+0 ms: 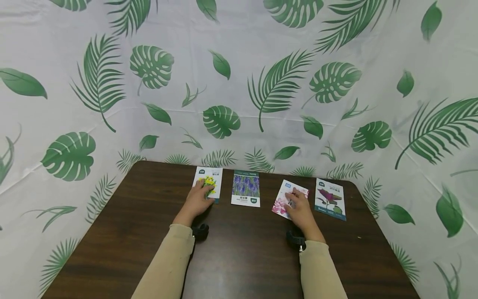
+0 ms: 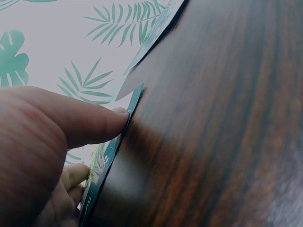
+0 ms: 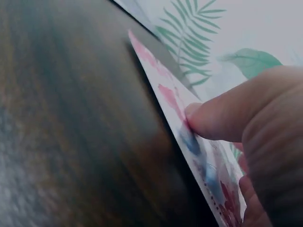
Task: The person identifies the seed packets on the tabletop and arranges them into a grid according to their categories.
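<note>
Glossy dark wood table (image 1: 239,249): both hands' flat fingers press rectangular yellow-flower packet (image 1: 209,182) and pink-flower packet (image 1: 281,203).

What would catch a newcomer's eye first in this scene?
Four flower seed packets in a row at the far side of a dark wooden table. The left hand rests on the yellow-flower packet, and the right hand on the tilted pink-flower packet. A white leaf-print backdrop surrounds the table.

A yellow-flower seed packet (image 1: 208,184) lies flat near the desk's far edge; a pink-flower packet (image 1: 289,198) lies tilted, rightward.
</note>
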`<control>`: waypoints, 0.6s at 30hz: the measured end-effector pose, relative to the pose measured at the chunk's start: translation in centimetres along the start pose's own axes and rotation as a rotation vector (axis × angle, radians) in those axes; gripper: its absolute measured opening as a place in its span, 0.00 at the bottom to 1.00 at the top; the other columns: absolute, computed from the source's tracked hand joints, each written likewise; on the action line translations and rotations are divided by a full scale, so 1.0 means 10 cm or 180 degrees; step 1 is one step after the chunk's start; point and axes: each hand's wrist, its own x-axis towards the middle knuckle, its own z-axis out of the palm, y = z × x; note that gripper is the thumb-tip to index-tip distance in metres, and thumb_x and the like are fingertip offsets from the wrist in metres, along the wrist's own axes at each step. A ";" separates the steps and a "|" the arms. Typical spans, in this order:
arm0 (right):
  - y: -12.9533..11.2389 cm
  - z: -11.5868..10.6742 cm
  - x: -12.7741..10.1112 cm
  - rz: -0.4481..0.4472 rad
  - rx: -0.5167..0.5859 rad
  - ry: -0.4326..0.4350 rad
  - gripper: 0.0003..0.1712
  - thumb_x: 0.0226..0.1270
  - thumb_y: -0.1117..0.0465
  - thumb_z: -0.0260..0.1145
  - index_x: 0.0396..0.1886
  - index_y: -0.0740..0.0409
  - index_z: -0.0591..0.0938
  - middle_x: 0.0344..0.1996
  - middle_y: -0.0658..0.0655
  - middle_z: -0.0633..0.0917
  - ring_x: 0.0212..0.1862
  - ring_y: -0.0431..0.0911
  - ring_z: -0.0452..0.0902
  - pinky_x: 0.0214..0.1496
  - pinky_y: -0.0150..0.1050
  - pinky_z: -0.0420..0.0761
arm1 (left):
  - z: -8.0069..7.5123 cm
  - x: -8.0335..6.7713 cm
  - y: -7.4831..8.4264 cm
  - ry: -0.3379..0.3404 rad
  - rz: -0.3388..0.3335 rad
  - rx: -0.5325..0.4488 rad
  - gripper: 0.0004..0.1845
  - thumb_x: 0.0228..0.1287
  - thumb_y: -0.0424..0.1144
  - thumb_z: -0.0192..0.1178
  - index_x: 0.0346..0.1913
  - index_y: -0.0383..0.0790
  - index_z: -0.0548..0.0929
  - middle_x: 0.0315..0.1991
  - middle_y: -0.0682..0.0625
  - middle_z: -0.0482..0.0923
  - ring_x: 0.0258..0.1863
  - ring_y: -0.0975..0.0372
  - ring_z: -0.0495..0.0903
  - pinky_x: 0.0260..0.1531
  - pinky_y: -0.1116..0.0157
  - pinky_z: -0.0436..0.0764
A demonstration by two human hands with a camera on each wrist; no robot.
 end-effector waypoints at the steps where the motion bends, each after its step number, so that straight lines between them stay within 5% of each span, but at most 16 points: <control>1: 0.00 0.00 0.00 0.0033 -0.0017 -0.0045 0.28 0.74 0.68 0.70 0.71 0.71 0.81 0.80 0.77 0.69 0.82 0.76 0.58 0.85 0.72 0.57 | 0.00 0.00 0.00 0.0003 0.0000 0.0000 0.30 0.77 0.41 0.67 0.78 0.39 0.77 0.88 0.29 0.49 0.89 0.35 0.43 0.86 0.34 0.49; 5: -0.02 0.00 -0.01 0.0112 -0.0049 -0.0221 0.30 0.78 0.65 0.67 0.75 0.70 0.78 0.81 0.75 0.68 0.85 0.75 0.54 0.86 0.72 0.53 | 0.01 -0.01 0.00 0.0025 0.0000 -0.0014 0.30 0.77 0.41 0.67 0.77 0.39 0.78 0.88 0.29 0.50 0.89 0.35 0.43 0.86 0.34 0.50; 12: -0.06 -0.06 -0.07 0.0295 -0.0015 -0.0314 0.26 0.80 0.57 0.70 0.72 0.61 0.83 0.81 0.68 0.73 0.84 0.69 0.61 0.86 0.70 0.57 | 0.01 -0.02 0.00 0.0043 0.0022 -0.0028 0.29 0.76 0.40 0.68 0.76 0.37 0.78 0.87 0.28 0.51 0.89 0.34 0.44 0.85 0.33 0.50; 18: -0.05 -0.09 -0.11 0.0011 -0.0084 -0.0199 0.27 0.72 0.63 0.77 0.68 0.62 0.85 0.71 0.70 0.81 0.73 0.70 0.71 0.79 0.71 0.67 | 0.00 -0.01 0.01 0.0053 0.0014 -0.0092 0.28 0.75 0.39 0.69 0.75 0.38 0.80 0.87 0.29 0.52 0.88 0.34 0.45 0.84 0.32 0.51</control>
